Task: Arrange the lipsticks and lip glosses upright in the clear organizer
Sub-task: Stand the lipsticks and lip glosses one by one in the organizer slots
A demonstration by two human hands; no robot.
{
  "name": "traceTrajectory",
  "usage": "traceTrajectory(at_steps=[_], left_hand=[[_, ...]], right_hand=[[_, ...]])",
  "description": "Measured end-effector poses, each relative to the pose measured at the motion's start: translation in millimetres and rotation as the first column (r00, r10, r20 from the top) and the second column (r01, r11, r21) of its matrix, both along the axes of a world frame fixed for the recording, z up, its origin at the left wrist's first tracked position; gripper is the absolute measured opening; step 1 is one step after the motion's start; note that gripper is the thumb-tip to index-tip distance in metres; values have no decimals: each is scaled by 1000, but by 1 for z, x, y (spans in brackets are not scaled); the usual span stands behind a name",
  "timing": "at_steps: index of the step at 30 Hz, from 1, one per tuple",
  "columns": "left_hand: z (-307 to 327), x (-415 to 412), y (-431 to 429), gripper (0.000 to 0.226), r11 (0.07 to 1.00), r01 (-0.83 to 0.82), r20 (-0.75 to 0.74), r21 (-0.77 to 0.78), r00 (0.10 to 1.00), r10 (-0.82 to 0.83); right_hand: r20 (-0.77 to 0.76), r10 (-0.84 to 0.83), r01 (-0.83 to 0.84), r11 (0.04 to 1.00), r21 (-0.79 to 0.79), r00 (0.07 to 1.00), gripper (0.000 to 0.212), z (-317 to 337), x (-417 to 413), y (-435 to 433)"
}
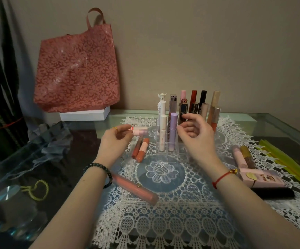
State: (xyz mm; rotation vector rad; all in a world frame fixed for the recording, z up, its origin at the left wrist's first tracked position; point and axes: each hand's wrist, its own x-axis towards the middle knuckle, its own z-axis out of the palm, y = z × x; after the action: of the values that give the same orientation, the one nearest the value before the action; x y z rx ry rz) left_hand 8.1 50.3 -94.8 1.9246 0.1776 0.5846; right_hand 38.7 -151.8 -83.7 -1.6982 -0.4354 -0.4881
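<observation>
Clear acrylic, the organizer stands on a lace mat that covers the middle of a glass table. Its back rows are filled with upright tubes in red, black, beige and pink, while a white tube and a lilac tube stand side by side in a nearer row; the front cells hold nothing.

The left hand pinches a pink gloss by one end between thumb and fingertips, holding it level in the air just left of the organizer. The right hand hovers in front of the organizer's right half, with its fingers loosely curled and nothing in them.

Two orange tubes lie together on the mat below the pink gloss, and a long coral tube lies under the left forearm. On the right lie two more tubes, a pink box and yellow strips. A pink bag leans on the wall over a white box
</observation>
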Motion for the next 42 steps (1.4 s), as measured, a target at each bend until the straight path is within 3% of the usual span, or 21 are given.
traceTrajectory(at_steps=[9, 16, 23, 26, 28, 30, 36, 42], left_hand=[[-5, -8, -10, 27, 960, 129, -244, 248, 968, -67], [-5, -8, -12, 18, 898, 84, -255, 433, 966, 32], [-5, -6, -1, 12, 940, -105, -68, 325, 989, 134], [3, -7, -2, 17, 983, -172, 111, 61, 980, 165], [11, -10, -8, 20, 978, -54, 200, -203, 975, 95], [18, -13, -18, 24, 932, 104, 262, -348, 965, -10], [19, -18, -44, 28, 881, 322, 296, -347, 929, -223], [19, -22, -59, 28, 890, 383, 324, -247, 898, -297]], right_hand=[[2, -17, 17, 1000, 16, 1000, 26, -1, 1, -1], [-5, -34, 34, 999, 11, 999, 25, 0, 0, -2], [12, -44, 44, 998, 35, 999, 24, 4, -3, -2], [57, -37, 35, 999, 34, 998, 24, 9, -8, -1], [96, -24, 21, 999, 35, 995, 23, 14, -12, 1], [127, 18, -24, 999, 46, 992, 22, 19, -17, 3], [72, 208, -212, 975, 63, 976, 30, 26, -27, 13], [31, 225, -227, 970, 83, 974, 33, 22, -25, 15]])
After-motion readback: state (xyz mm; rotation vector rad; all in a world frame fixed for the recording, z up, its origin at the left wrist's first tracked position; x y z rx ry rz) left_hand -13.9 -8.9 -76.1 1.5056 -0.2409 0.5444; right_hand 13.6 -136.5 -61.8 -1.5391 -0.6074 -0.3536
